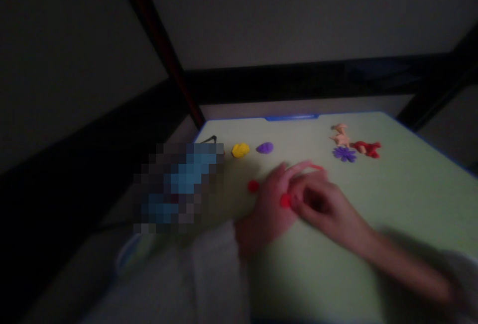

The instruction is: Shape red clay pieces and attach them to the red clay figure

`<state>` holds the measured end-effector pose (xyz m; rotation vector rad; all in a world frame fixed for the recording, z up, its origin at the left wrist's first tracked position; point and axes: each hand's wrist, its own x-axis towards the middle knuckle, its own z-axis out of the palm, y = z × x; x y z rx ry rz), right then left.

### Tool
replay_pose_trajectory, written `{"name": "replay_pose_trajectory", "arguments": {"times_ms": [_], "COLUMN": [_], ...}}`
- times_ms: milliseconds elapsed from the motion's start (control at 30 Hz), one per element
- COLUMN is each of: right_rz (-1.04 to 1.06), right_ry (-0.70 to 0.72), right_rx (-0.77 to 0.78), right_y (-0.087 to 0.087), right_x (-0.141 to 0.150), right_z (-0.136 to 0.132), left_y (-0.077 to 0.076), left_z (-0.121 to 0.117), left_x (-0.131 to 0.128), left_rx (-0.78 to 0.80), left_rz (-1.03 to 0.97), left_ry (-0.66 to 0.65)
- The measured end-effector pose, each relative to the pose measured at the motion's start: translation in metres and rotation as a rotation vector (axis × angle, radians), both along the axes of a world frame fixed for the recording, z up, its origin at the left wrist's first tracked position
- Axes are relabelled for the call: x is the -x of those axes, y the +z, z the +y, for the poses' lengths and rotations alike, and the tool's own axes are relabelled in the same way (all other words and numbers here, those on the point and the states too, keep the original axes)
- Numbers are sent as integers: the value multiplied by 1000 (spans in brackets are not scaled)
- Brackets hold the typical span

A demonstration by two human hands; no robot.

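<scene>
The grip of the right hand (334, 209) is pinched: thumb and forefinger appear to come together on a small red round piece (286, 200), which shows against the back of the left hand (274, 207). The left hand lies beneath, fingers extended; whether they close on anything cannot be told. A thin red strip (316, 166) shows by its fingertips, though whether it is held or merely lies there is unclear.

Progress, by judgement: partly complete. To the right on the pale green surface (418, 189), a peach star-like piece (340, 139), a purple flower-like piece (344, 154) and a red irregular piece (368, 148) stand grouped, apparently already shaped. Beyond the hands, a yellow lump (240, 150) and a purple lump (265, 148) lie separately and look less worked. A red ball (253, 186) lies just beside the left hand. The pinched red piece remains in hand, so work on it is judged unfinished.

Limits of inspection: the scene is dim and blurred. The right hand covers part of the left hand and its fingers. A pixelated patch conceals the area at the left edge of the surface. The right sleeve is cut off by the frame. Material cannot be confirmed; modelling clay is probable.
</scene>
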<state>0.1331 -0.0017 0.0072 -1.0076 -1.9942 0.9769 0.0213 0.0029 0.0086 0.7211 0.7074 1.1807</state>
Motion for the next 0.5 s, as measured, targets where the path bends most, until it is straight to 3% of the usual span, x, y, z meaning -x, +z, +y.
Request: {"name": "replay_pose_trajectory", "arguments": {"times_ms": [133, 300, 500], "right_rz": [48, 126, 184], "right_ry": [5, -24, -53], "right_rx": [-13, 84, 103], "right_y": [1, -1, -2], "right_x": [0, -1, 4], "right_z": [1, 3, 2], "left_y": [0, -3, -13], "left_z": [1, 1, -1], "left_x": [-3, -3, -3], "left_rx": [10, 10, -147], "left_rz": [-83, -89, -33], "left_ry": [15, 39, 118]}}
